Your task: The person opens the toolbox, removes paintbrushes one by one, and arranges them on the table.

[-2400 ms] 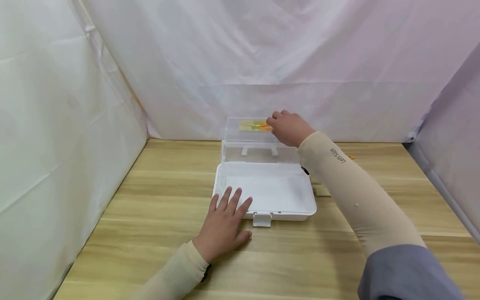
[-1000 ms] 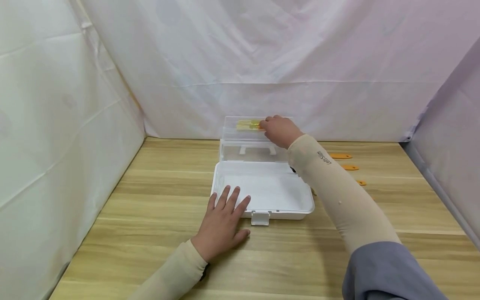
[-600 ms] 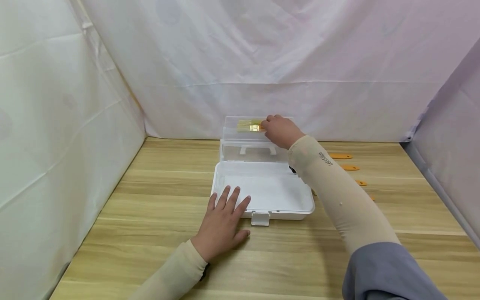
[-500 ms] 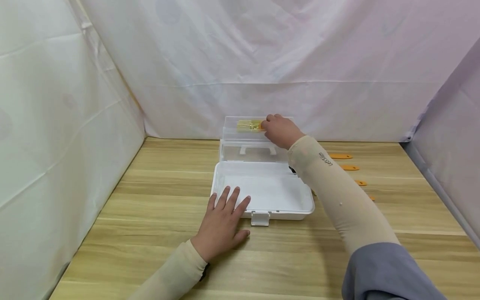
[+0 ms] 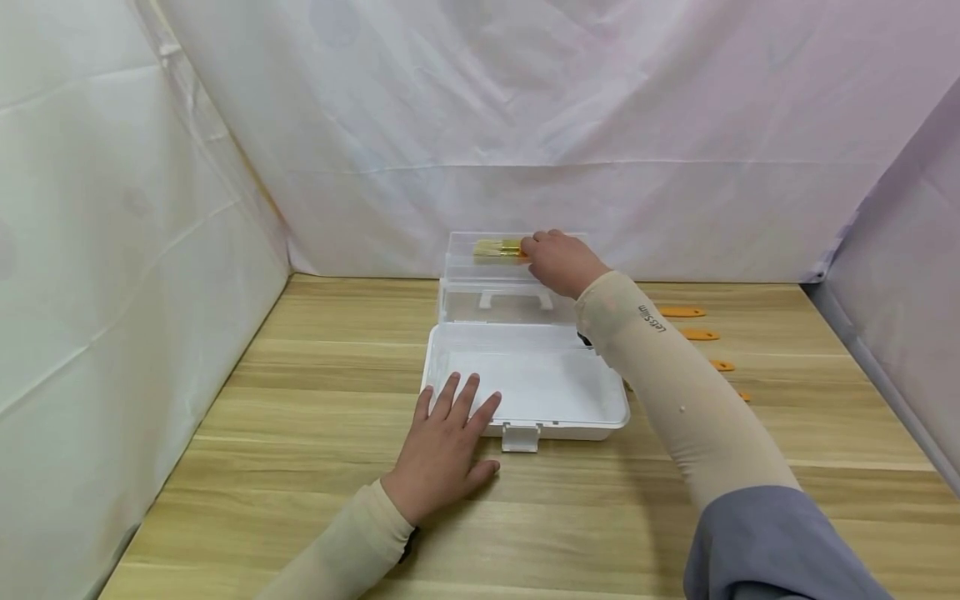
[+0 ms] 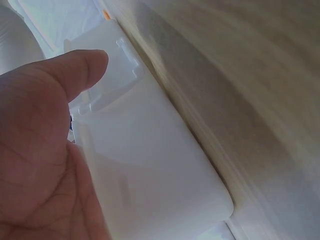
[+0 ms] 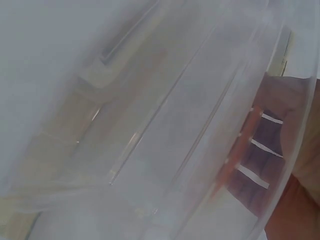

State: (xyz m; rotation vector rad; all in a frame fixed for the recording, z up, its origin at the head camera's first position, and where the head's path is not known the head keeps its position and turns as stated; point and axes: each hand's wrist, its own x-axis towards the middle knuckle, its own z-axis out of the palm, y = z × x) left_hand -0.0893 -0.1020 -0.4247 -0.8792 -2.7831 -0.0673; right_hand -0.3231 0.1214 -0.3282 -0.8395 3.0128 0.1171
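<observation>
A white plastic box (image 5: 540, 387) with its clear lid (image 5: 465, 302) raised stands on the wooden table. My left hand (image 5: 442, 454) lies with straight, spread fingers over the box's front left edge, beside the front latch (image 5: 521, 437). In the left wrist view, the thumb (image 6: 87, 70) is near that latch. At the top of the lid, my right hand (image 5: 562, 262) pinches a paintbrush (image 5: 497, 249) by its orange handle, pale bristles pointing left. Clear plastic fills much of the right wrist view, with the hand's fingers (image 7: 267, 145) seen through it. Whether the brush lies inside the lid I cannot tell.
Several orange handles (image 5: 681, 312) lie on the table (image 5: 315, 400) to the right of the box, partly hidden by the right sleeve (image 5: 667, 383). White cloth walls (image 5: 375, 200) stand behind and at the sides.
Over the earlier frames my right hand shifts slightly left along the lid with the paintbrush, and the brush turns a little. My left hand stays on the box.
</observation>
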